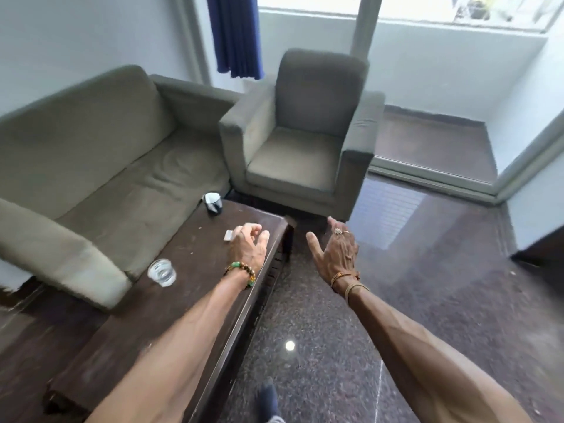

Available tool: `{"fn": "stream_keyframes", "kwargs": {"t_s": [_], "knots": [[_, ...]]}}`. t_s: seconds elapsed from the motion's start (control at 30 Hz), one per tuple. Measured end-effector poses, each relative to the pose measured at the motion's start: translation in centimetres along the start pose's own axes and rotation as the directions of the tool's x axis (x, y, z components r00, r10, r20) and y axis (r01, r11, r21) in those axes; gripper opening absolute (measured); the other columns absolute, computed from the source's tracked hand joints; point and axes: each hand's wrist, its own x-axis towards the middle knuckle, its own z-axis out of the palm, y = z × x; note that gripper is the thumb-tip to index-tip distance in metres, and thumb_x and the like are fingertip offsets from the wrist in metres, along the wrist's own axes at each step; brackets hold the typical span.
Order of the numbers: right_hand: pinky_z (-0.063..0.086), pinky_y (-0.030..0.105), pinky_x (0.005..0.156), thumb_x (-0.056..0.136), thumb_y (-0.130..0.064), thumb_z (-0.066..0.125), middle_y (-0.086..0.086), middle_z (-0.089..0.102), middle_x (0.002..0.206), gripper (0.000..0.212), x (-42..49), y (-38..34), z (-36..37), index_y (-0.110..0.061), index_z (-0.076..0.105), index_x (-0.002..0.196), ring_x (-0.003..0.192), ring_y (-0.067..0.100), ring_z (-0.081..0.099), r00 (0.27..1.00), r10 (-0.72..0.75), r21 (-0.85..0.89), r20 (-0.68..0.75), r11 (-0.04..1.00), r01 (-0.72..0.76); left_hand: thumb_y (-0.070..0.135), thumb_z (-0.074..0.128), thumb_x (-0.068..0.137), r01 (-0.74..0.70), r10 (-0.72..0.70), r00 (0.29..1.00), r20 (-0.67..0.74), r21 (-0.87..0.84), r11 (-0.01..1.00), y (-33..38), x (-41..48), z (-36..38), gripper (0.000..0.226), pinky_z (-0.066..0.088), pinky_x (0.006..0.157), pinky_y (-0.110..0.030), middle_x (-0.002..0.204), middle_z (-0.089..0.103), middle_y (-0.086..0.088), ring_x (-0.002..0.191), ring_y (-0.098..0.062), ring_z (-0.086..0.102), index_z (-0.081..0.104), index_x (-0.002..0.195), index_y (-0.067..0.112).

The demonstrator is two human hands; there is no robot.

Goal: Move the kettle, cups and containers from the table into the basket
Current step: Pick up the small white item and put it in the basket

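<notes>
Dark wood formed the table, on which a clear glass (contents not discernible) was set nearest. Both hands were held empty: the left hand loosely curled above a small white object, the right hand spread wide over the floor. Farthest, a dark cup with a white inside was seen.

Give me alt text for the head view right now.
Both bare hands reach forward empty: the left hand over a dark wooden table, the right hand over the floor beside it. On the table stand a clear glass, a dark cup at the far end, and a small white object.
</notes>
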Motion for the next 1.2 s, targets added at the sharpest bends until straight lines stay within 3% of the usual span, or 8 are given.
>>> {"fn": "stream_keyframes", "kwargs": {"t_s": [0.1,0.2,0.37,0.6,0.9,1.2], "knots": [[0.037,0.041,0.097,0.089,-0.05,0.062,0.008,0.055,0.132,0.061,2.6,2.0,0.0,-0.012,0.051,0.137,0.119,0.029,0.051,0.996,0.088,-0.021,-0.017,0.996,-0.089,0.034,0.067,0.085,-0.016,0.014,0.998,0.064,0.032,0.999,1.3,3.0,3.6,0.018,0.041,0.077,-0.019,0.097,0.065,0.0,0.084,-0.015,0.063,0.067,0.099,0.023],[0.036,0.042,0.098,0.09,-0.05,0.061,0.006,0.054,0.132,0.06,5.8,2.8,-0.8,-0.013,0.051,0.137,0.119,0.028,0.051,0.991,0.129,-0.027,-0.042,0.991,-0.13,0.037,0.066,0.086,-0.032,0.029,0.995,0.093,0.029,0.999,3.8,6.0,5.8,0.017,0.041,0.073,-0.02,0.096,0.064,0.003,0.078,-0.01,0.059,0.067,0.098,0.025],[0.036,0.041,0.096,0.09,-0.049,0.062,0.008,0.053,0.13,0.062,12.7,3.4,-3.1,-0.012,0.05,0.138,0.118,0.029,0.05,0.98,0.15,-0.015,-0.132,0.988,-0.153,0.035,0.066,0.086,-0.112,0.11,0.988,0.104,0.008,0.994,8.9,12.0,9.0,0.022,0.044,0.084,-0.025,0.098,0.066,-0.002,0.091,-0.018,0.063,0.069,0.102,0.02],[0.039,0.043,0.094,0.089,-0.051,0.061,0.007,0.053,0.129,0.062,19.9,6.7,-4.9,-0.014,0.049,0.137,0.116,0.029,0.051,0.965,0.179,-0.009,-0.193,0.983,-0.185,0.036,0.064,0.087,-0.183,0.185,0.97,0.159,-0.026,0.983,14.5,16.7,14.0,0.024,0.051,0.089,-0.032,0.101,0.067,-0.002,0.091,-0.019,0.065,0.067,0.104,0.019],[0.038,0.042,0.096,0.09,-0.054,0.059,0.005,0.051,0.131,0.064,29.2,13.3,-2.3,-0.015,0.048,0.14,0.117,0.027,0.05,0.976,0.203,-0.03,-0.081,0.978,-0.206,0.037,0.065,0.086,-0.112,0.108,0.983,0.149,0.02,0.994,16.4,21.8,21.9,0.023,0.049,0.086,-0.029,0.099,0.067,-0.001,0.088,-0.017,0.065,0.067,0.102,0.021],[0.038,0.041,0.097,0.09,-0.055,0.058,0.005,0.051,0.134,0.067,38.1,11.6,1.0,-0.014,0.046,0.141,0.12,0.027,0.05,0.997,0.071,-0.034,0.016,0.997,-0.07,0.036,0.067,0.085,0.011,-0.012,0.999,0.031,0.025,1.0,15.9,27.2,22.9,0.02,0.049,0.082,-0.028,0.094,0.067,0.0,0.084,-0.017,0.064,0.068,0.098,0.022]]}}
